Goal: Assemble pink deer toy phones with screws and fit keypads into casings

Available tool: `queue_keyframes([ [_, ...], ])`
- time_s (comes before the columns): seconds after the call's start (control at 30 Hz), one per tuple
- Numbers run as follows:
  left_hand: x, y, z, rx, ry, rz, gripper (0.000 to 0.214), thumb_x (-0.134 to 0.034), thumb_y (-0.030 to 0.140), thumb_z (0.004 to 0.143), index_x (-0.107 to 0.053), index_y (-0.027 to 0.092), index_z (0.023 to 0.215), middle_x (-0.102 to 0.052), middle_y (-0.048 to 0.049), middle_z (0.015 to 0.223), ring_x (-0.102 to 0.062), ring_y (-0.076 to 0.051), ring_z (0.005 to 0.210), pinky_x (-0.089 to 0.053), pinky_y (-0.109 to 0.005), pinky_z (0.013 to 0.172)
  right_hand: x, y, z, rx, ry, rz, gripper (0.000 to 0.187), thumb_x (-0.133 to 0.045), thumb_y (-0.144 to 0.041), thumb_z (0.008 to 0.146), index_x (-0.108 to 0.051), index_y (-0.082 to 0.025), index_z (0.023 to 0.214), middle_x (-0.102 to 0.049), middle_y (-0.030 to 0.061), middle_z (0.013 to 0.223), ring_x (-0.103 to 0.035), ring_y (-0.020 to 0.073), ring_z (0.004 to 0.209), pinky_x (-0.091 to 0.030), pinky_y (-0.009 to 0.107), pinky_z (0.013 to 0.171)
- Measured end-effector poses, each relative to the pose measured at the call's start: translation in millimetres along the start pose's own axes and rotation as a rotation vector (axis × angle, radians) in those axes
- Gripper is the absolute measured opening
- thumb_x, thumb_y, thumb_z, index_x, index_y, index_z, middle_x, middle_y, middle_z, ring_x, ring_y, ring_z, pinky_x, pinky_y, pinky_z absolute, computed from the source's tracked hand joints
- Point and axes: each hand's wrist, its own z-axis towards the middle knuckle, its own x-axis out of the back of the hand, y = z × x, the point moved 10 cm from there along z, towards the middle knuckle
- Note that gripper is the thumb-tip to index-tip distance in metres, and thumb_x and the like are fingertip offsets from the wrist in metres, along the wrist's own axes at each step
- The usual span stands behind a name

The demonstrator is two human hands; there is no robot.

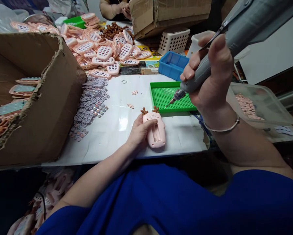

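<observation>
My left hand grips a pink toy phone casing with brown antlers at its top end. Its back faces up, showing speaker holes, corner screw holes and an uncovered battery slot; my thumb lies across the slot's upper end. Raised to the right, my right hand is wrapped round a grey electric screwdriver. The tool's bit points down and left, over the edge of a green perforated tray, apart from the casing. Whether a screw sits on the bit tip is too small to tell.
A torn cardboard box with casing halves stands left, beside sheets of button stickers. Behind lie a heap of pink casings, a blue bin and another box. A clear tub sits right. Another person's hands show behind.
</observation>
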Motion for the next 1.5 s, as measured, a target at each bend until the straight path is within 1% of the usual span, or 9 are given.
queue_keyframes([
  [0.17,0.4,1.1,0.1,0.004,0.012,-0.003,0.043,-0.076,0.019,0.056,-0.056,0.016,0.094,-0.067,0.0005,0.075,-0.063,-0.014,0.065,-0.052,-0.029,0.066,-17.8,-0.8,-25.4,-0.098,0.004,0.175,0.044,-0.078,-0.060,0.058,-0.054,-0.030,0.079,-0.041,-0.0066,0.055,-0.037,0.0123,0.043,-0.030,0.031,0.044],
  [0.37,-0.2,1.3,0.5,-0.004,0.010,-0.023,0.043,-0.076,0.018,0.055,-0.058,0.015,0.094,-0.069,-0.0007,0.078,-0.062,-0.014,0.068,-0.051,-0.028,0.068,-21.5,17.2,-30.6,-0.149,-0.014,0.197,0.041,-0.080,-0.061,0.061,-0.058,-0.032,0.081,-0.043,-0.0056,0.057,-0.041,0.0143,0.046,-0.038,0.031,0.045],
  [0.6,0.8,1.8,-0.3,-0.022,0.007,0.011,0.042,-0.077,0.020,0.055,-0.058,0.015,0.091,-0.068,-0.0007,0.079,-0.061,-0.014,0.070,-0.050,-0.029,0.070,-28.4,22.2,-39.7,-0.097,-0.086,0.286,0.041,-0.087,-0.056,0.063,-0.063,-0.028,0.081,-0.050,-0.0066,0.060,-0.042,0.0097,0.042,-0.037,0.027,0.041],
  [0.8,4.6,3.1,-1.3,-0.067,0.002,0.095,0.036,-0.077,0.023,0.059,-0.061,0.016,0.090,-0.066,0.0009,0.077,-0.060,-0.014,0.070,-0.049,-0.028,0.069,-38.8,23.0,-51.6,-0.031,-0.206,0.297,0.028,-0.083,-0.044,0.074,-0.062,-0.025,0.075,-0.052,-0.0069,0.058,-0.044,0.0088,0.042,-0.035,0.024,0.040],
  [1.03,1.2,2.7,-0.1,-0.044,-0.012,0.079,0.041,-0.078,0.023,0.057,-0.061,0.015,0.093,-0.067,0.0006,0.077,-0.060,-0.013,0.068,-0.051,-0.027,0.068,-39.7,23.0,-46.5,-0.084,-0.217,0.365,0.032,-0.085,-0.045,0.072,-0.064,-0.023,0.080,-0.052,-0.0076,0.057,-0.045,0.0076,0.041,-0.037,0.023,0.039],
  [1.13,0.0,1.2,-0.8,-0.001,-0.004,0.073,0.040,-0.077,0.021,0.057,-0.058,0.016,0.092,-0.066,0.0010,0.075,-0.061,-0.013,0.066,-0.051,-0.027,0.066,-29.9,12.2,-30.0,-0.073,-0.199,0.353,0.038,-0.086,-0.049,0.070,-0.064,-0.023,0.086,-0.051,-0.0071,0.061,-0.047,0.0080,0.043,-0.037,0.024,0.041],
  [1.27,-6.9,-6.6,-4.3,0.123,-0.050,0.057,0.038,-0.074,0.019,0.060,-0.055,0.016,0.092,-0.067,-0.0006,0.073,-0.063,-0.015,0.065,-0.052,-0.030,0.066,14.6,4.8,6.9,0.167,0.036,0.204,0.038,-0.085,-0.051,0.068,-0.061,-0.026,0.082,-0.046,-0.0071,0.059,-0.048,0.0103,0.045,-0.037,0.026,0.044],
  [1.37,-17.0,-13.4,-8.0,0.223,-0.135,0.005,0.037,-0.072,0.013,0.059,-0.058,0.013,0.092,-0.068,-0.0031,0.076,-0.065,-0.016,0.068,-0.053,-0.030,0.070,44.4,29.6,28.7,0.253,0.192,0.072,0.041,-0.084,-0.054,0.065,-0.058,-0.026,0.079,-0.053,-0.0051,0.065,-0.048,0.0105,0.043,-0.038,0.028,0.042],
  [1.5,-23.5,-17.0,-9.7,0.280,-0.191,-0.048,0.039,-0.071,0.007,0.057,-0.062,0.011,0.094,-0.069,-0.0041,0.079,-0.066,-0.016,0.072,-0.054,-0.030,0.073,60.8,71.9,43.2,0.209,0.230,-0.052,0.046,-0.078,-0.062,0.067,-0.053,-0.027,0.082,-0.051,-0.0068,0.061,-0.045,0.0104,0.041,-0.038,0.029,0.040],
])
